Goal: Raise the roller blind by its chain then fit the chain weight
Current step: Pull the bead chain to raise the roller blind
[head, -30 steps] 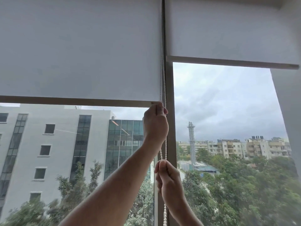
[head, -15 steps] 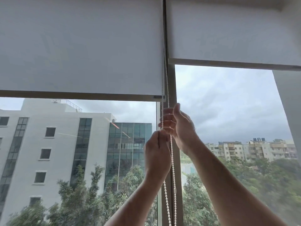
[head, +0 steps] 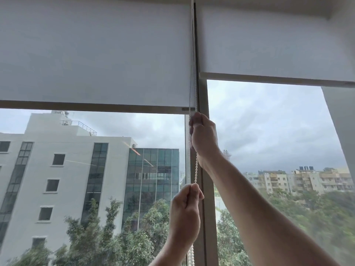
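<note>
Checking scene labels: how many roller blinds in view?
2. Left roller blind hangs lower, its bottom bar just above the right hand. Right roller blind sits higher, right of the mullion. Others may lie off-frame.

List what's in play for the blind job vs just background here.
In play: left roller blind, bead chain, right hand gripping it high, left hand gripping it lower.
Background: right blind, window post, buildings outside, trees.
</note>
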A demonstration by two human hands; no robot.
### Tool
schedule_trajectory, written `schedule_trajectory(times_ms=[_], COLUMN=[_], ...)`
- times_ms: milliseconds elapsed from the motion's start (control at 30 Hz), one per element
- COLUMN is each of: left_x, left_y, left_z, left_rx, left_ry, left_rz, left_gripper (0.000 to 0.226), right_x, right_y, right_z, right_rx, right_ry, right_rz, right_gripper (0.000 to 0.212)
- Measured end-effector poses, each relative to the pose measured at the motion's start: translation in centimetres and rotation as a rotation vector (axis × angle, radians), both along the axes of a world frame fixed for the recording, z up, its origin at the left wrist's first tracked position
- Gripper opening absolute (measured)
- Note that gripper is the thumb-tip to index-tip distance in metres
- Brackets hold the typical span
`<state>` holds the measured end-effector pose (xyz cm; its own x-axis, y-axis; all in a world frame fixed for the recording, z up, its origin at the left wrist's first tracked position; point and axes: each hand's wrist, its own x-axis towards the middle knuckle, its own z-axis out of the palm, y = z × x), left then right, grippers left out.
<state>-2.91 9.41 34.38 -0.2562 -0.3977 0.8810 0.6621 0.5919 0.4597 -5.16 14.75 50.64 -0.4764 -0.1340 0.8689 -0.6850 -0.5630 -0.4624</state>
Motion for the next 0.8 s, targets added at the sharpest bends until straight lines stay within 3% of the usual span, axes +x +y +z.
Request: schedule_trajectory(times_ms=[100, 367, 567, 800], left_x=[0.3, 2.6, 3.7, 2.7], left_y=[-1.4, -2.2, 0.0, 2.3], left_z=[1.3, 11.1, 16.5, 19.8], left_rx=[0.001, 0.061, -0.033, 0.127], left_ry=[-0.063, 0.025, -0.086, -0.108], left_rz=[-0.072, -0.061, -0.044, -0.123], left_gripper=[0.043, 0.047, 0.026, 0.038], right_x=[-0.3, 0.0, -1.4, -1.6], right_y=[-0.1, -0.9, -1.5, -1.5], right_z=[0.1, -3.7, -8.8, -9.2], right_rx=[-0.055, -0.060, -0.018, -0.016], right_ry=[0.064, 0.135, 0.128, 0.168], right_rz=[-0.051, -0.113, -0.015, -0.033], right_gripper=[0.040, 0.041, 0.042, 0.037])
